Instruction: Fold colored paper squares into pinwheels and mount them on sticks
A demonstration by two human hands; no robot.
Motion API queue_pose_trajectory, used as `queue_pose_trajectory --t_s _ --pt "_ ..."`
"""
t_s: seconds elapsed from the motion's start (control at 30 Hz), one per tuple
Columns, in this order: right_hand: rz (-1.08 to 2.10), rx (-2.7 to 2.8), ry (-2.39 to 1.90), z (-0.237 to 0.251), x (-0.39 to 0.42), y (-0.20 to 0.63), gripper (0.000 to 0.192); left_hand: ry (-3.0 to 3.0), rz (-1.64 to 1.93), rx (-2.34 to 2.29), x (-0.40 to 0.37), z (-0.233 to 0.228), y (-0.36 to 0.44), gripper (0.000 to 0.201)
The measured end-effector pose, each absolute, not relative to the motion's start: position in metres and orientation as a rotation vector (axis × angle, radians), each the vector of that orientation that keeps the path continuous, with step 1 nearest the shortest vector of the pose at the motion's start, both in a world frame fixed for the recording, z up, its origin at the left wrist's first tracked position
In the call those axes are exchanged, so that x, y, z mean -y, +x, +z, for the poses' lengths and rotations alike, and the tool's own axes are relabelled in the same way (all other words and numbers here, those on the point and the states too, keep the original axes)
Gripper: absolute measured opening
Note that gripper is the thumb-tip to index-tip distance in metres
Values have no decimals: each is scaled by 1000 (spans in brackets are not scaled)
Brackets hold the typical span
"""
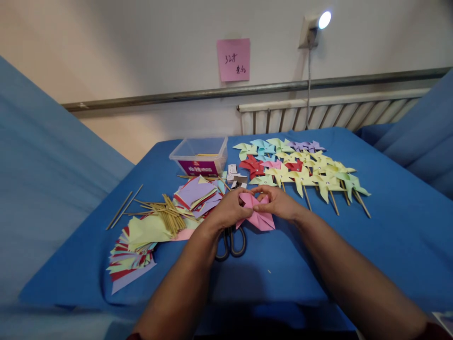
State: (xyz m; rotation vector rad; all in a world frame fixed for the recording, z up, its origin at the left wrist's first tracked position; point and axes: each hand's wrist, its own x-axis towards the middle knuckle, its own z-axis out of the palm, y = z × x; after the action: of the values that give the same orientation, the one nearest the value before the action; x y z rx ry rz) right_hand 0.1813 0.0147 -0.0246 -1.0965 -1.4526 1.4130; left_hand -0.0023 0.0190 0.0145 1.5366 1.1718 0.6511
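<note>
Both forearms reach in from the near edge; left hand (228, 210) and right hand (279, 202) meet over the blue table (389, 236), fingertips pinched on a pink paper pinwheel (257, 215). Pinwheel sits between the hands, slightly nearer the left, tilted down-right, above scissors (231, 242). Finished pinwheels (304, 172) lie beyond, well apart.

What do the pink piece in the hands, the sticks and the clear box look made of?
Pink piece: matte paper, it holds sharp folds. Sticks: pale, thin, probably bamboo or wood. Clear box: see-through, glossy, likely plastic.
</note>
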Motion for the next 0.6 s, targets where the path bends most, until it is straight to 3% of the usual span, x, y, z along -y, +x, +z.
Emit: queue_pose_trajectory --t_s 0.13,0.3,0.6 --pt "1383 1355 -1114 -27 -14 173 46 1484 752 -1167 -20 15 -1 38" --pt "1361 795 -984 -32 -15 158 50 1100 1107 -1128 -24 10 9 49" --pt "1180 518 -942 -38 -14 138 49 740 1050 -956 -18 -9 24 24"
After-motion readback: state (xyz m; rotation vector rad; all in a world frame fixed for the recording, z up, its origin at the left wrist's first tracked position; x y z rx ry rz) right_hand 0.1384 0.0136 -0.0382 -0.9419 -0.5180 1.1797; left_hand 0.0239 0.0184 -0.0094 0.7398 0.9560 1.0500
